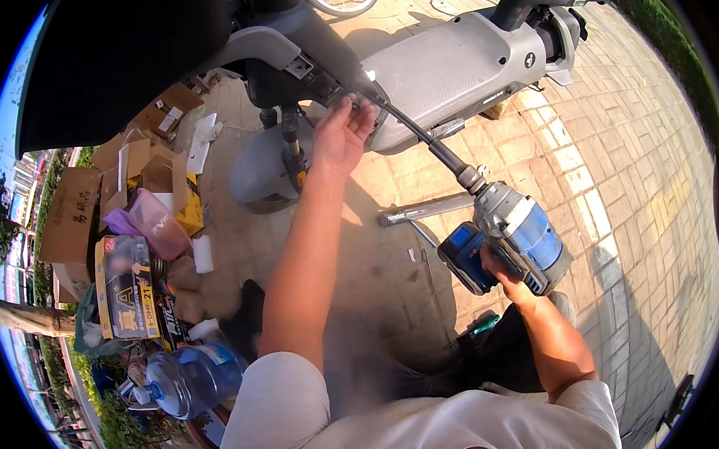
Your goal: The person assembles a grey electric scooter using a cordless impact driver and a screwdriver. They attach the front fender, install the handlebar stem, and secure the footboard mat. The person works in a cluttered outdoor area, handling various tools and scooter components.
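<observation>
Hands: right [502,273] grips blue-grey power driver [514,238], left [341,133] pinches its long steel bit [420,133] against smooth grey scooter [441,68].

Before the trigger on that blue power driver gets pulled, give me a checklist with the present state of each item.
1. Right hand has a full grip on the blue power driver: ok.
2. Left hand steadies the far end of the long extension shaft: ok, fingers sit at its tip.
3. Shaft tip seated on its fastener under the grey scooter body: cannot tell, the fingers hide it.
4. Left fingers away from the turning part: not ok, they touch the shaft end.
5. Shaft in line from driver to tip: ok, it looks straight.
6. Paving by the knees free of loose things: not ok, a grey bar tool lies there.
</observation>
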Available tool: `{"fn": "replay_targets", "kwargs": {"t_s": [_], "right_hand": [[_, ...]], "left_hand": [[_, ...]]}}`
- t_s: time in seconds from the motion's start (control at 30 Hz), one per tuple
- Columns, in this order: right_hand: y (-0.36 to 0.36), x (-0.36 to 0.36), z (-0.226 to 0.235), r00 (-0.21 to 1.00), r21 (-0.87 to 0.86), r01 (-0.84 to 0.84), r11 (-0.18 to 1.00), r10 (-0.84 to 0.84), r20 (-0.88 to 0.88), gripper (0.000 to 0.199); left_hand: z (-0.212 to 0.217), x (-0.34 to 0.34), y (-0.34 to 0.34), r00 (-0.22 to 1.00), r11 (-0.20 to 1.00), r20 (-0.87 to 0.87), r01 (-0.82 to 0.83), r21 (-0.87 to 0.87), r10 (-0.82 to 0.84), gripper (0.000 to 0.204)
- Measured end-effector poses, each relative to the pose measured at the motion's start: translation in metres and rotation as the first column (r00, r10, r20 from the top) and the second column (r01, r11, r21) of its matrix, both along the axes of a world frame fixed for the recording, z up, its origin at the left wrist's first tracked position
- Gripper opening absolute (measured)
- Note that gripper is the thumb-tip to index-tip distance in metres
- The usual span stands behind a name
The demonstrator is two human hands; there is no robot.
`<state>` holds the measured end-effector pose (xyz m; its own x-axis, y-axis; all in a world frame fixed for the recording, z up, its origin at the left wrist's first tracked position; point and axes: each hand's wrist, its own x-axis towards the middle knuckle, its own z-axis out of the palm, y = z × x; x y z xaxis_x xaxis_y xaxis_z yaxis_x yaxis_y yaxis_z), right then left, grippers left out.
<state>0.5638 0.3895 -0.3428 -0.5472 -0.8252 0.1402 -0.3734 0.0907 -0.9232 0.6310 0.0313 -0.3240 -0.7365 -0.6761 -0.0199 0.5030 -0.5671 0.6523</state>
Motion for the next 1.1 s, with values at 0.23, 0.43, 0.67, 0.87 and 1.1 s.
{"fn": "replay_targets", "kwargs": {"t_s": [0.23,0.43,0.67,0.87,1.1], "right_hand": [[-0.025,0.032,0.051,0.374,-0.283,0.194,0.939,0.196,0.906,0.033],[-0.013,0.019,0.012,0.899,-0.136,-0.033,0.99,-0.03,-0.436,0.025],[-0.009,0.011,-0.008,0.942,0.013,-0.109,0.994,0.108,-0.318,0.041],[-0.032,0.021,0.003,0.986,-0.152,-0.126,0.98,0.108,-0.125,0.044],[-0.083,0.041,0.011,0.844,-0.101,-0.109,0.989,0.038,-0.535,0.035]], "left_hand": [[0.051,0.028,0.005,0.957,0.974,-0.24,-0.12,0.192,0.165,0.016],[0.055,0.034,0.005,0.968,0.982,-0.24,-0.024,0.188,0.07,0.015],[0.053,0.035,0.003,0.972,0.982,-0.232,0.011,0.187,0.034,0.014],[0.064,0.033,0.006,0.979,0.974,-0.198,-0.002,0.227,0.048,0.015],[0.076,0.022,-0.001,0.964,0.969,-0.145,-0.202,0.142,0.222,0.021]]}}
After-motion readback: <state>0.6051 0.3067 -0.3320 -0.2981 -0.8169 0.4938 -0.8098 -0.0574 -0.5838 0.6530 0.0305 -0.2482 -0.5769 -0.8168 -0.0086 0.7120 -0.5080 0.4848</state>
